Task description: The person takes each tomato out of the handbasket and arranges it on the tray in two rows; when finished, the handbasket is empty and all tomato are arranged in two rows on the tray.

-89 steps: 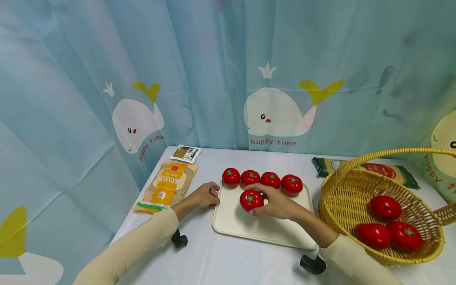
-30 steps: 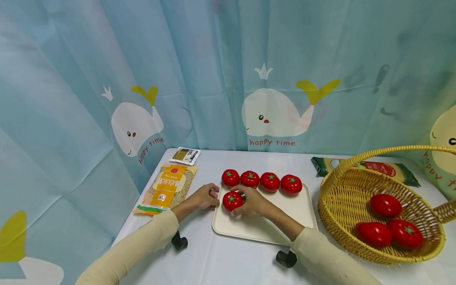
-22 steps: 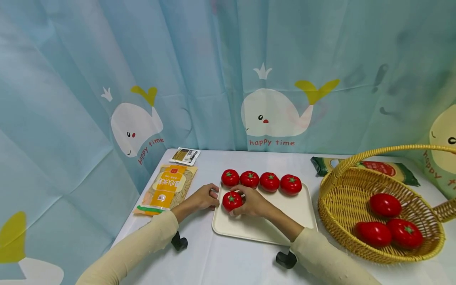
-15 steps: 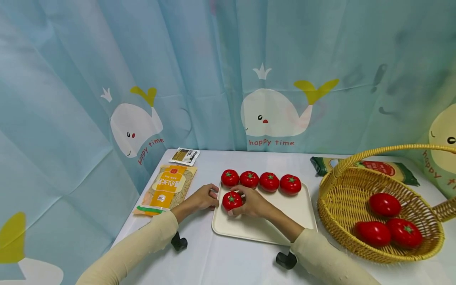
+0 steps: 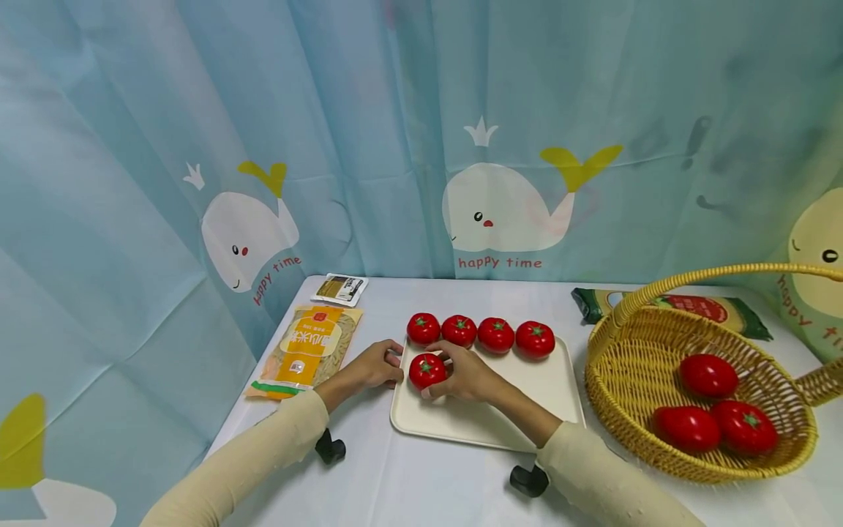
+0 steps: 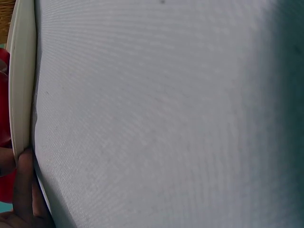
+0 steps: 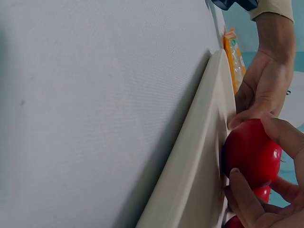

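Curtain (image 5: 362, 124): "happy time" is printed in red beneath the whales.
Orange packet (image 5: 308, 350): 米 can be made out in the large print.
Left hand (image 5: 375, 364): the left rim of the tray (image 5: 527, 399) is pinched between thumb and fingers.
Held tomato (image 5: 426, 372): placed at the tray's left side, green calyx turned up, body roundish.
Right hand (image 5: 465, 374): thumb and fingers are parted to the tomato's width and curled round it.
Green packet (image 5: 701, 304): partly hidden by the basket (image 5: 628, 373); its print is too small to be read.
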A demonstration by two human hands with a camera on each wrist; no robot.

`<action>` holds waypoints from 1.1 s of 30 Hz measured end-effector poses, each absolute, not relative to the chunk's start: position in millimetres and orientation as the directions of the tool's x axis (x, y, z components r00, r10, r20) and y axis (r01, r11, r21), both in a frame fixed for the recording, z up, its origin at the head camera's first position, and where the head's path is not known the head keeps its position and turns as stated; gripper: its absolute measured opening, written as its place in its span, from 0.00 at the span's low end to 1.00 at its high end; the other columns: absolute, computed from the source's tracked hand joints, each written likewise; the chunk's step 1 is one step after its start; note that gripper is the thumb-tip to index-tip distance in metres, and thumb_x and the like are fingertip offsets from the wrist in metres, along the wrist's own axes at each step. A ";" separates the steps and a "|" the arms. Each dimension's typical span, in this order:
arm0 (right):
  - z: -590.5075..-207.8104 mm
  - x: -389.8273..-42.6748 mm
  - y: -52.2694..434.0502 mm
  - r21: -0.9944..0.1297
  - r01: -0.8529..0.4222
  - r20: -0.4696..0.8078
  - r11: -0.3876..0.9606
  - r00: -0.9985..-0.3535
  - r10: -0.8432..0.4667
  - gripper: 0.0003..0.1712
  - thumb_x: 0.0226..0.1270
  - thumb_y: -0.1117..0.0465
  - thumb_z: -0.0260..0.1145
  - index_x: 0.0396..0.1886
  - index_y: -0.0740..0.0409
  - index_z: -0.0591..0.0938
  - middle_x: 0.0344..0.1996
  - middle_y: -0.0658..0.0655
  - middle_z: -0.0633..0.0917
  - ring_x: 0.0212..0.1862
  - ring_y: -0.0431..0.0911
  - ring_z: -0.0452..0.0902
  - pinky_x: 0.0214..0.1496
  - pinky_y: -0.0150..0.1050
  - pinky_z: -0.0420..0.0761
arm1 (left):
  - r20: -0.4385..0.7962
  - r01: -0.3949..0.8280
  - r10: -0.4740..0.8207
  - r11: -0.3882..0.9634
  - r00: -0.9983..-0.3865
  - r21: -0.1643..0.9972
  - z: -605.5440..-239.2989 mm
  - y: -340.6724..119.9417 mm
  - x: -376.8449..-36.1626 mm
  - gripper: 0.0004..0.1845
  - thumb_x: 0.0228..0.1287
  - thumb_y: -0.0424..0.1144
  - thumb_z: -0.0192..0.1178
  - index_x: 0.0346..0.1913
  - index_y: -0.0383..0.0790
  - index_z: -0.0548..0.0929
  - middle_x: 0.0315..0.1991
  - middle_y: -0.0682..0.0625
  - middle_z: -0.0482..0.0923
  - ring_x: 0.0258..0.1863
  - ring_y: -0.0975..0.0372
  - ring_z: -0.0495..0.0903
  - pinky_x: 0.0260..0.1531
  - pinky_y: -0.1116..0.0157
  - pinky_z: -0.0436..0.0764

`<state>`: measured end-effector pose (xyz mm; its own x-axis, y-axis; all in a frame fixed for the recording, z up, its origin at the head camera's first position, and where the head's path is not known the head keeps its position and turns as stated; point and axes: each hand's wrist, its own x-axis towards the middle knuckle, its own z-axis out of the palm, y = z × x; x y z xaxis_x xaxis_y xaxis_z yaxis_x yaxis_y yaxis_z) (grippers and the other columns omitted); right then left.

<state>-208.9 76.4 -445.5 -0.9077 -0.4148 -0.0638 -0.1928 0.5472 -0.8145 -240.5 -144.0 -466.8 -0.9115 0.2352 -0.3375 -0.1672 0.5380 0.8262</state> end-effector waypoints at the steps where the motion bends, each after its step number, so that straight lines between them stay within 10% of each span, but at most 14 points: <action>1: -445.5 -208.8 77.0 -0.813 -0.199 -0.060 0.547 -0.906 -0.419 0.45 0.44 0.56 0.85 0.64 0.56 0.75 0.56 0.60 0.83 0.59 0.56 0.78 0.59 0.52 0.83 | -0.335 -0.164 0.237 0.538 -0.912 0.827 -467.1 -144.0 -240.3 0.26 0.53 0.24 0.66 0.58 0.32 0.74 0.36 0.46 0.75 0.30 0.61 0.77 0.30 0.67 0.87; 27: -399.5 -199.3 131.1 -0.844 -0.325 0.023 0.427 -0.817 -0.576 0.38 0.53 0.55 0.80 0.62 0.60 0.76 0.59 0.62 0.80 0.58 0.62 0.78 0.59 0.55 0.83 | -0.325 -0.157 0.239 0.531 -0.915 0.833 -467.1 -143.3 -239.0 0.26 0.53 0.24 0.67 0.57 0.32 0.75 0.35 0.45 0.75 0.30 0.60 0.77 0.31 0.65 0.88; 33: -388.9 -194.0 159.8 -0.854 -0.338 0.042 0.396 -0.802 -0.595 0.35 0.54 0.57 0.80 0.60 0.58 0.77 0.57 0.61 0.79 0.58 0.59 0.77 0.51 0.41 0.87 | -0.321 -0.150 0.246 0.531 -0.914 0.834 -467.8 -144.5 -239.8 0.26 0.53 0.24 0.67 0.57 0.32 0.75 0.36 0.45 0.74 0.30 0.60 0.77 0.30 0.66 0.87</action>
<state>-194.0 159.8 -388.9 -0.8025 -0.5952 0.0417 -0.3383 0.3963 -0.8535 -239.8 -144.5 -467.8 -0.9145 0.2463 -0.3210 -0.1500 0.5307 0.8342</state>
